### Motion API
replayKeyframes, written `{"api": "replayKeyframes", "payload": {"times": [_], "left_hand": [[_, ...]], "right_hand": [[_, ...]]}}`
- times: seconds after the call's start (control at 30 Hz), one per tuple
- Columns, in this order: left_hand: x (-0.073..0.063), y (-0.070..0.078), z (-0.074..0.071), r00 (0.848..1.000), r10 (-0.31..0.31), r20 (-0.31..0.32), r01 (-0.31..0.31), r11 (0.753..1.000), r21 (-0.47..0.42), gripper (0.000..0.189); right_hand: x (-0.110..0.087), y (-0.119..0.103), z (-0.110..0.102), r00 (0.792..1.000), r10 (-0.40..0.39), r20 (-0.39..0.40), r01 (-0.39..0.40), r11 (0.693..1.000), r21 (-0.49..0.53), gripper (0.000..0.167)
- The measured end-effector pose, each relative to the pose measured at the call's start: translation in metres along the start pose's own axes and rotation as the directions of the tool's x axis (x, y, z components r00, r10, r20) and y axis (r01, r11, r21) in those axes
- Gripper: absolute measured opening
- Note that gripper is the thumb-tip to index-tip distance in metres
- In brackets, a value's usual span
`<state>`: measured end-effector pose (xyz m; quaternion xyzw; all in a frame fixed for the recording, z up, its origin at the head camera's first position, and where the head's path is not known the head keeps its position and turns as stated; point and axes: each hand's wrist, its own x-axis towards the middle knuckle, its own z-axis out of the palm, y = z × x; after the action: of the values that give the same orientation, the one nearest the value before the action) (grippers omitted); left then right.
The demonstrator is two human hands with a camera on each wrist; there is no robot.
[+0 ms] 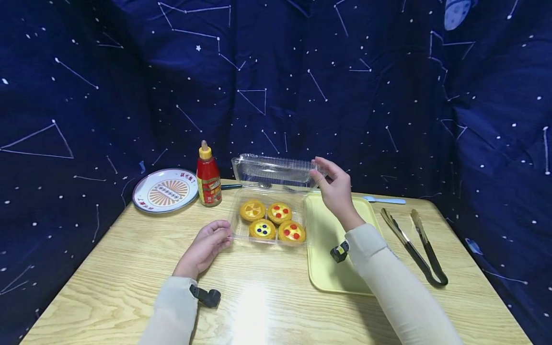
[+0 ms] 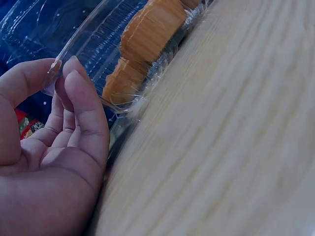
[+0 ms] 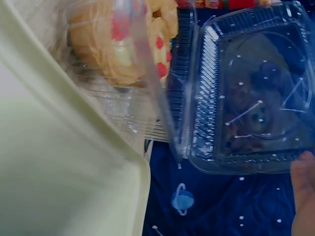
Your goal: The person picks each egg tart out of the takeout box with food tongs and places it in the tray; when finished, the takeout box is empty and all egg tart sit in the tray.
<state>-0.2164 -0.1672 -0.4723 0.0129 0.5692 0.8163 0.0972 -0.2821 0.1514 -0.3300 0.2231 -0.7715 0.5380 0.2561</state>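
Note:
A clear plastic clamshell box stands on the table with its hinged lid raised at the back. Inside the base sit several egg tarts, topped with red dots, blue dots or orange wedges. At the box's left front corner, my left hand pinches the rim; the left wrist view shows thumb and fingertip on the clear edge. My right hand holds the lid's right end between thumb and fingers. Only part of that hand appears in the right wrist view, at the lid's edge.
A pale yellow tray lies right of the box, under my right forearm. Black-handled tongs and a blue fork are farther right. A red sauce bottle and a patterned plate stand back left. Behind hangs a starry curtain.

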Motion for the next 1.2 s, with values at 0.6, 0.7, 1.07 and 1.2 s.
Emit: {"api": "replayKeyframes", "payload": {"times": [0.6,0.7,1.07,1.2], "left_hand": [[0.0,0.0,-0.004,0.998,0.01,0.066,-0.011,1.0,0.006,0.006],[0.001,0.0,-0.004,0.996,0.007,0.084,-0.007,1.0,-0.001,0.005],[0.005,0.001,-0.009,0.992,-0.021,0.124,0.021,1.0,-0.003,0.006],[0.006,0.001,-0.009,0.991,-0.021,0.133,0.022,1.0,-0.005,0.006]], "right_hand": [[0.032,0.079,0.013,0.97,0.241,-0.018,-0.234,0.957,0.17,0.042],[0.029,0.088,0.012,0.945,0.326,0.025,-0.326,0.934,0.148,0.044],[0.012,0.11,0.013,0.826,0.521,0.214,-0.548,0.832,0.091,0.043],[0.008,0.111,0.016,0.8,0.552,0.235,-0.582,0.809,0.08,0.046]]}}
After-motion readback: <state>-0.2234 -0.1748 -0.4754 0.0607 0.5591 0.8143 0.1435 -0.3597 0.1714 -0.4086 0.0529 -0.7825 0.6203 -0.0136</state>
